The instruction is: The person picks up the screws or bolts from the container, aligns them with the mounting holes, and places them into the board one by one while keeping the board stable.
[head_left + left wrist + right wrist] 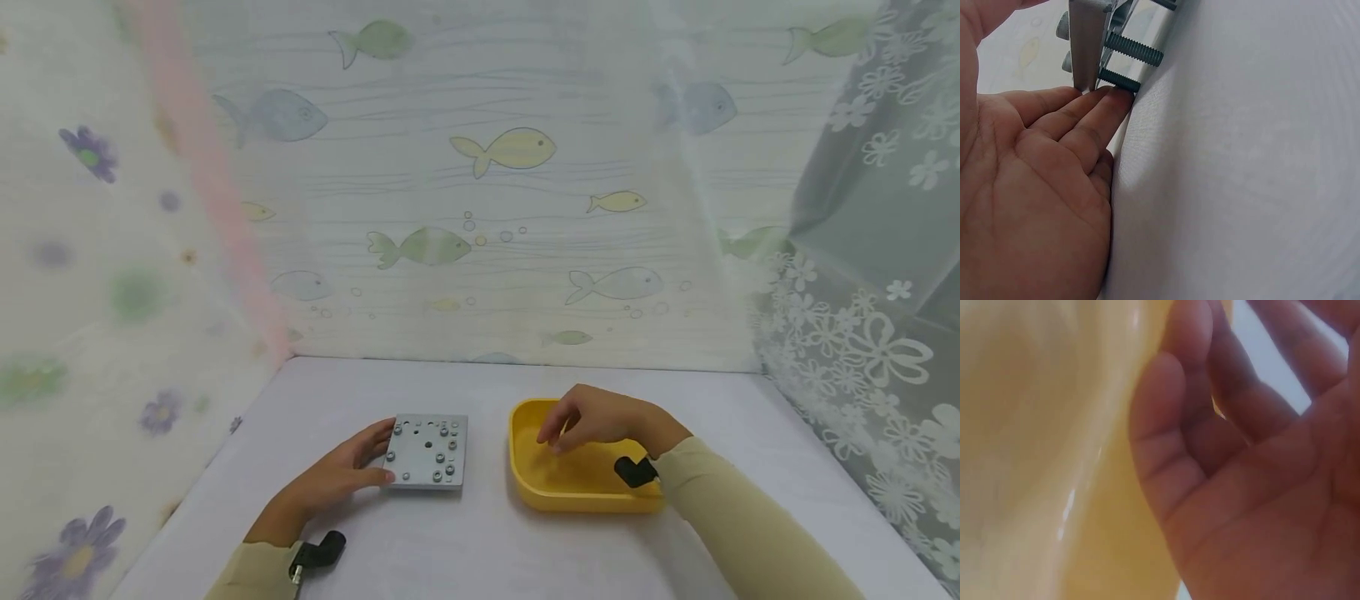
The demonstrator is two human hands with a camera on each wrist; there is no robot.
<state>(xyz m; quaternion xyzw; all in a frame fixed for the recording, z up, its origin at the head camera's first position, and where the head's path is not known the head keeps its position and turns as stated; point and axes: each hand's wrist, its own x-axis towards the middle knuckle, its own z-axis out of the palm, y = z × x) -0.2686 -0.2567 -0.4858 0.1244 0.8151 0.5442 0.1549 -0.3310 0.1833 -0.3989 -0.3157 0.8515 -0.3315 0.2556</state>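
On the head view I see a grey plate [426, 451] beside a yellow tray [525, 483], left hand [337, 477] flat against the plate's edge, right hand [592, 417] loosely curled over the tray, at left wrist straight fingers [1094, 115] touching plate [1088, 37] and bolts [1132, 50], at right wrist relaxed fingers [1166, 425] holding nothing.

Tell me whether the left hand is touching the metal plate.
Touching. The left wrist view shows the left hand's fingertips pressed against the metal plate's edge.
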